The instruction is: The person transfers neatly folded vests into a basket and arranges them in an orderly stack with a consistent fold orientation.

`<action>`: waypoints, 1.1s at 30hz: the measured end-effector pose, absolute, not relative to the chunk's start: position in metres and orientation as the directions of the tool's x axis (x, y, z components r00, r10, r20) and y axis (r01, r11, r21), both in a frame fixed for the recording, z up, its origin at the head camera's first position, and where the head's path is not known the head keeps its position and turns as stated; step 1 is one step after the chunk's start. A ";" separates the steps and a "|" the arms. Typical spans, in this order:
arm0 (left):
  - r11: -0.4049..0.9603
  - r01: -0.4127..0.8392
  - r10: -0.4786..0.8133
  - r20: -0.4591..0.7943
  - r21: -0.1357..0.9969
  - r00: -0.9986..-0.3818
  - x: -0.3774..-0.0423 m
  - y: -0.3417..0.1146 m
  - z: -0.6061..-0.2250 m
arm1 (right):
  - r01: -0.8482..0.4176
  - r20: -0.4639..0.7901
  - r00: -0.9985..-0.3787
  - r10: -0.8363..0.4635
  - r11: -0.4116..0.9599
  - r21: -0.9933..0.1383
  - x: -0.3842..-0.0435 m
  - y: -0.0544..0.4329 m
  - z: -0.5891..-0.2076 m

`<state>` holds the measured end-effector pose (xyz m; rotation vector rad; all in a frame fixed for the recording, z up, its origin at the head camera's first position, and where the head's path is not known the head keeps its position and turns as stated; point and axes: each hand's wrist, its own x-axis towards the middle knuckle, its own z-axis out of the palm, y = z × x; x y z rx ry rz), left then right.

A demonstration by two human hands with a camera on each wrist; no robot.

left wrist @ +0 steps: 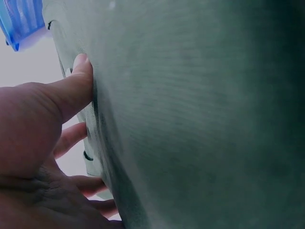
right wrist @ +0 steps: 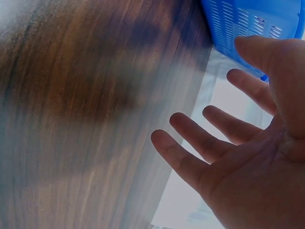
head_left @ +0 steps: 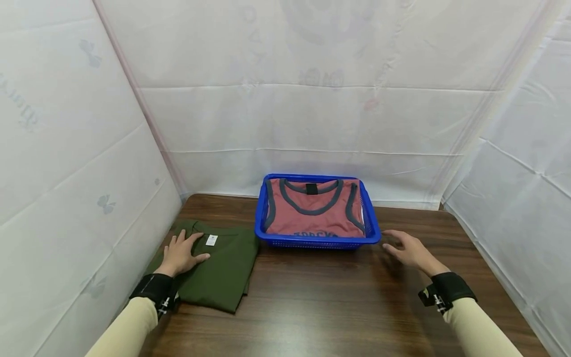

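Spread fingers of my left hand [head_left: 180, 253] rest on a dark green folded shirt [head_left: 218, 270], which lies on the left of the table with a white label [head_left: 211, 240] near its neckline. In the left wrist view the thumb and fingertips touch the green cloth [left wrist: 190, 114]. My right hand [head_left: 410, 252] holds nothing; its fingers are apart beside the right front corner of a blue plastic basket [head_left: 312, 243]. The right wrist view shows those fingers [right wrist: 190, 143] extended over the table, with the basket's slotted wall [right wrist: 238, 24] beyond. Inside the basket lies a folded red tank top [head_left: 314, 220] with grey trim.
The brown wooden table [head_left: 321, 307] stands against white sheet walls [head_left: 285, 119] at the back, left and right. The basket sits at the table's back middle, close to the rear sheet. Black bands [head_left: 452, 287] circle both wrists.
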<state>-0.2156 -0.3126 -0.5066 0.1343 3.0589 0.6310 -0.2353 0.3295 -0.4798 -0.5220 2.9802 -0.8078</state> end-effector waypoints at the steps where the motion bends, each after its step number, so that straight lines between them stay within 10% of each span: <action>1: 0.916 0.082 0.087 0.004 0.393 -0.996 -0.214 -0.311 -0.507 | -0.306 0.071 -0.947 -0.312 0.816 -0.491 -0.235 0.329 -0.480; 33: 0.893 0.079 0.089 -0.001 0.443 -0.996 -0.170 -0.261 -0.494 | -0.248 -0.024 -0.954 -0.300 0.828 -0.503 -0.235 0.328 -0.491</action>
